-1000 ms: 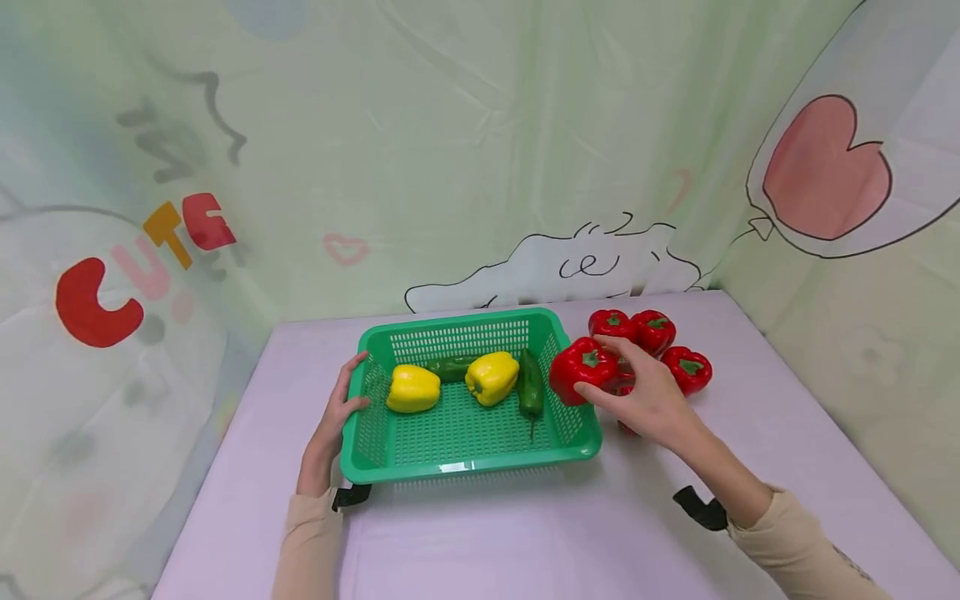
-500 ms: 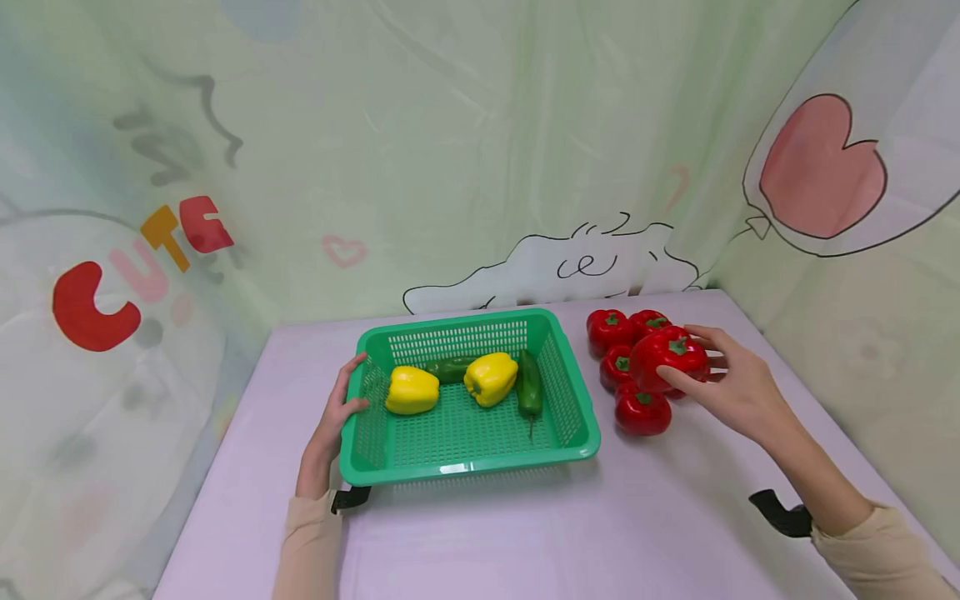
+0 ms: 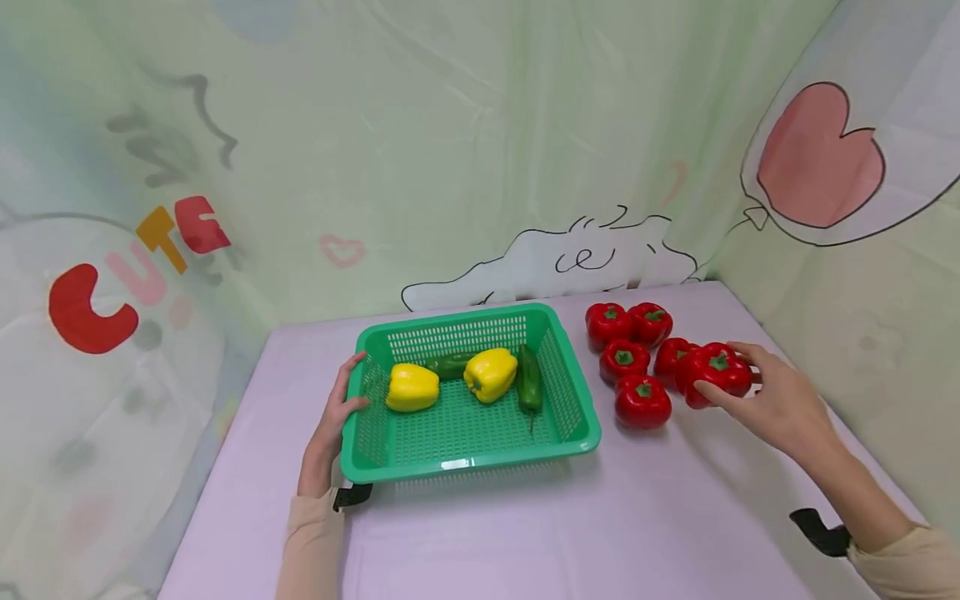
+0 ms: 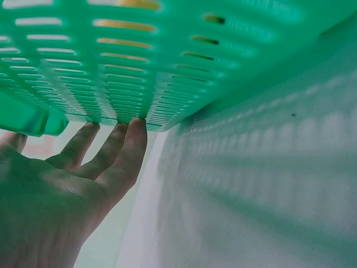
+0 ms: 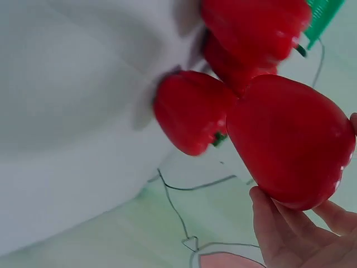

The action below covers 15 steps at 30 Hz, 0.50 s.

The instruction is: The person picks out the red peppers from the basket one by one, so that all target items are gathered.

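My left hand (image 3: 331,417) holds the green plastic basket (image 3: 457,464) at its left end. In the left wrist view its fingertips (image 4: 136,124) press against the slotted wall. Two yellow bell peppers, one to the left (image 3: 413,388) and one near the middle (image 3: 491,375), lie in the basket. With them are two long green chili peppers, one along the back (image 3: 450,367) and one by the right wall (image 3: 529,379). My right hand (image 3: 780,402) grips a red bell pepper (image 3: 713,374) between thumb and fingers, right beside the red group on the table.
Several red bell peppers (image 3: 642,402) stand grouped right of the basket on the pale lilac table (image 3: 480,542). A printed curtain (image 3: 450,150) hangs behind the table and along both sides. A black strap (image 3: 819,532) shows at my right wrist.
My right hand has carried the red bell pepper from over the basket's right rim to the right, beyond the group, and lower. The left hand and basket have stayed in place.
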Tool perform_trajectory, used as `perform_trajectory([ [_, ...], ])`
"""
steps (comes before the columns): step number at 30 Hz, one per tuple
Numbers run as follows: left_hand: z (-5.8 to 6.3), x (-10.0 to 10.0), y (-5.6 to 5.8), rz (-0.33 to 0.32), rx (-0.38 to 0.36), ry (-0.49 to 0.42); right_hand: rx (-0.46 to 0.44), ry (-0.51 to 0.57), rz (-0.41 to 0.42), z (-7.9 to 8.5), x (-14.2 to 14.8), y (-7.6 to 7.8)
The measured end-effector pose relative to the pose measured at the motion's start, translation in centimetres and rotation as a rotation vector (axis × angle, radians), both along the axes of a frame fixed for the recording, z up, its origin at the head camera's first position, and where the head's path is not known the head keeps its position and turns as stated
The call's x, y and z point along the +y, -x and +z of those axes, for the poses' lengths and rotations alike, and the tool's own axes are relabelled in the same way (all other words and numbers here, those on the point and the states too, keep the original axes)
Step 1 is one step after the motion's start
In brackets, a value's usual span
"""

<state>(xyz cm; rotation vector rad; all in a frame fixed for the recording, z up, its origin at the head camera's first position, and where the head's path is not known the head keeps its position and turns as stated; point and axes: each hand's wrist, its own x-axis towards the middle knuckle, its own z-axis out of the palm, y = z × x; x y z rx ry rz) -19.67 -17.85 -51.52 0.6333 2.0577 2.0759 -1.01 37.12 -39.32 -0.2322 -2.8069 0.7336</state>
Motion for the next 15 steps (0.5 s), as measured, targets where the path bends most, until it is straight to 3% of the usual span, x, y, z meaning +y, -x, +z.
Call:
perform_trajectory([
  [15,0.0,-0.1,0.0,-0.015,0.004,0.004,-0.094,-0.002,-0.050,-3.9,0.4,-0.3],
])
